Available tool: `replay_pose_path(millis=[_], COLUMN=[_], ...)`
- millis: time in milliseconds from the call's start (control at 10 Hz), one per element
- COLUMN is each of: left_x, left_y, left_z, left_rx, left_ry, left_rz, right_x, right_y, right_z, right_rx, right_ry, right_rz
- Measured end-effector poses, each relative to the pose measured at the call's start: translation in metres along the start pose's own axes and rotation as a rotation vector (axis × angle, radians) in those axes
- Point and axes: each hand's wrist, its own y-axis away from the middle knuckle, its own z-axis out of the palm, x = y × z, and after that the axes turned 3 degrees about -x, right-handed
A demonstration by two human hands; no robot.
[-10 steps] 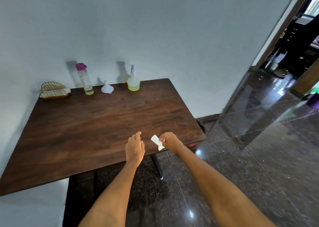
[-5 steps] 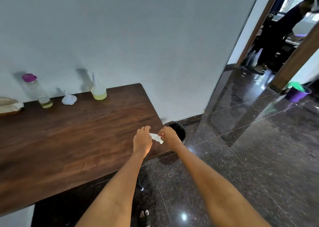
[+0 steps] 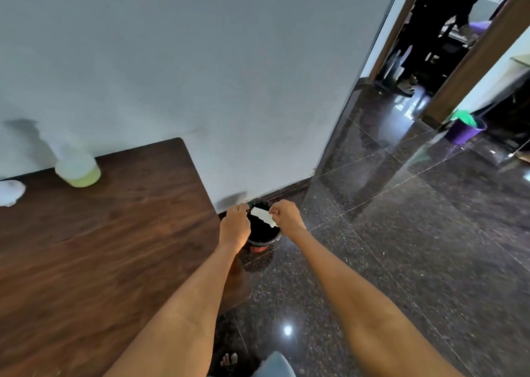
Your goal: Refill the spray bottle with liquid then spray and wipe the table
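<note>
Both hands pinch a white tissue (image 3: pixel 263 217) over a black bin (image 3: pixel 262 234) beside the desk (image 3: pixel 114 233): left hand (image 3: pixel 234 225), right hand (image 3: pixel 285 214); the spray bottle (image 3: pixel 77 168) stands on the desk's far edge

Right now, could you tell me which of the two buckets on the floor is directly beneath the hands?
The black bucket beside the table corner; the purple bucket stands far off by the doorway.

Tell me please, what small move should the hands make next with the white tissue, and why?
Probably let go: both hands, left hand and right hand, pinch the white tissue directly above the open black bin on the floor, so it should drop in.
</note>
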Motion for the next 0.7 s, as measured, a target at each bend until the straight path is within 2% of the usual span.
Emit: replay_pose_path(millis=[300, 500, 600, 700], left_x=[-0.005, -0.01, -0.011, -0.012], left_y=[-0.103, -0.176, -0.205, -0.215], left_z=[0.06, 0.094, 0.106, 0.116], left_rx=[-0.101, -0.151, -0.124, -0.162], left_ry=[-0.009, -0.031, -0.011, -0.022], left_rz=[-0.175, -0.263, -0.277, -0.317], right_x=[0.074, 0.115, 0.132, 0.145], right_y=[-0.124, -0.218, -0.243, -0.247], right_z=[0.015, 0.054, 0.076, 0.094], right_rx=[-0.131, -0.182, -0.189, -0.223], right_ry=[0.021, -0.013, -0.061, -0.059], right_rz=[0.11, 0.13, 0.117, 0.127])
